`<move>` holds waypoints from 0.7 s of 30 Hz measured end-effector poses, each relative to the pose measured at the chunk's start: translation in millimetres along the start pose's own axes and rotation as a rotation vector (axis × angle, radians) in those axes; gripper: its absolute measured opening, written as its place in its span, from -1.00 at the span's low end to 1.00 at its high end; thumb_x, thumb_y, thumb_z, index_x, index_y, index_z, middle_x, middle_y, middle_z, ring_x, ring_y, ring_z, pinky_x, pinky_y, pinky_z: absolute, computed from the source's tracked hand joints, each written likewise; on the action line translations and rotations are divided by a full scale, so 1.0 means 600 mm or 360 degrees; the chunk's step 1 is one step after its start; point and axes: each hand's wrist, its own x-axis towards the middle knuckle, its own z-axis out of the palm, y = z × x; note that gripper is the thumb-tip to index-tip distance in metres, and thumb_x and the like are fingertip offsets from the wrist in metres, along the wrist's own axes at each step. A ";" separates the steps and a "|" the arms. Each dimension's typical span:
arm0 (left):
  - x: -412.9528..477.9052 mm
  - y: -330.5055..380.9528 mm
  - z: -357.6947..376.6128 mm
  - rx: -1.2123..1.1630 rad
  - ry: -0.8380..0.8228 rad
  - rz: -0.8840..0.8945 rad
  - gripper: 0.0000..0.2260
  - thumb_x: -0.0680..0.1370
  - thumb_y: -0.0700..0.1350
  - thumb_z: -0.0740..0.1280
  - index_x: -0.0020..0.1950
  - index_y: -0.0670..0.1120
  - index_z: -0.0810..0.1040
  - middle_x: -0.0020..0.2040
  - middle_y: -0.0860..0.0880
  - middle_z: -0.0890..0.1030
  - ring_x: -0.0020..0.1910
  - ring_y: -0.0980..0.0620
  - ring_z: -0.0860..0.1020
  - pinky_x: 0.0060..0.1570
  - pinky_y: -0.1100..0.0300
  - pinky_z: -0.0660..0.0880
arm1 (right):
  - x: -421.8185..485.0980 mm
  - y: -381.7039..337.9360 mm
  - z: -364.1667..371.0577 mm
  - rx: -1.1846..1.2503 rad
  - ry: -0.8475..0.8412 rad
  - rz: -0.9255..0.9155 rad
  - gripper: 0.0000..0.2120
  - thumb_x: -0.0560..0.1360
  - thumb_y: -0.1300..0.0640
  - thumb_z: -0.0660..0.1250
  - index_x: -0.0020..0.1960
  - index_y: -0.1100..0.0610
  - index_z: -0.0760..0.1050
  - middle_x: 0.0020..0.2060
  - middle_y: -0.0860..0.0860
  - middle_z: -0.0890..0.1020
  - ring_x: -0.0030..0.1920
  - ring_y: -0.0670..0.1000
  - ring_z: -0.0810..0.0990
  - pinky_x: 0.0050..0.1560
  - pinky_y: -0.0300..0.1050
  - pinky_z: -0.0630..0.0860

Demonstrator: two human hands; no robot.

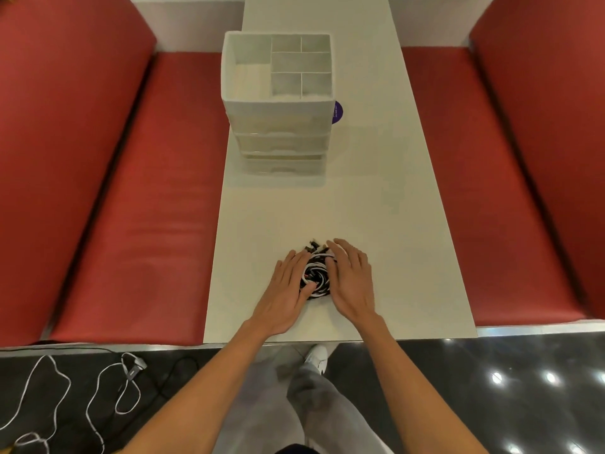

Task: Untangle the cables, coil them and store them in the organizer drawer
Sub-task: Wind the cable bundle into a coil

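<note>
Where 1 cable tangle sits low center, left hand, right hand touch it, fingers straight. 1 organizer above, 3 drawers.

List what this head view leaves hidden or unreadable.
Head view:
Black and white cable tangle: sides covered by left hand and right hand; cable count unclear.
White plastic drawer organizer: shut drawers' contents unclear.
Round purple sticker: half hidden behind organizer, print too small.

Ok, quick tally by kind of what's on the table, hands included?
Cable tangle: 1
Drawer organizer: 1
Purple disc: 1
Hands, left hand and right hand: 2
Total: 5
</note>
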 end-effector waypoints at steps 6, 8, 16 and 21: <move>0.003 -0.003 0.001 0.0064 0.0033 -0.0009 -0.41 0.80 0.20 0.02 0.77 -0.02 -0.02 0.77 0.02 0.06 0.75 0.08 -0.11 0.72 -0.04 -0.12 | -0.046 -0.002 0.011 0.0207 -0.0288 0.0084 -0.40 0.80 -0.20 -0.10 0.76 0.04 0.13 0.73 -0.08 0.21 0.71 -0.13 0.12 0.74 -0.04 0.05; 0.005 0.000 -0.002 0.0025 -0.0026 -0.0049 -0.40 0.80 0.21 -0.01 0.77 0.00 -0.07 0.78 0.05 0.00 0.74 0.13 -0.17 0.71 -0.02 -0.17 | -0.043 0.003 0.016 0.0062 -0.0250 0.0017 -0.39 0.80 -0.18 -0.14 0.77 0.07 0.11 0.74 -0.04 0.20 0.73 -0.06 0.11 0.74 0.06 0.06; -0.010 0.010 -0.050 -0.0563 0.0026 -0.0133 -0.49 0.78 0.15 0.20 0.73 0.16 0.19 0.70 0.15 0.27 0.68 0.17 0.18 0.65 0.15 0.14 | -0.039 -0.008 -0.004 0.0091 -0.0100 -0.0007 -0.46 0.83 -0.09 0.04 0.77 -0.01 0.09 0.75 -0.05 0.18 0.74 -0.03 0.12 0.73 0.04 0.13; -0.021 0.009 -0.054 -0.0561 0.0131 -0.0131 -0.51 0.76 0.09 0.28 0.70 0.10 0.31 0.66 0.12 0.35 0.64 0.19 0.28 0.65 0.12 0.23 | -0.071 -0.036 -0.001 0.0151 -0.0015 0.0065 -0.45 0.81 -0.07 0.11 0.75 0.07 0.16 0.74 -0.03 0.20 0.74 -0.05 0.11 0.74 0.03 0.12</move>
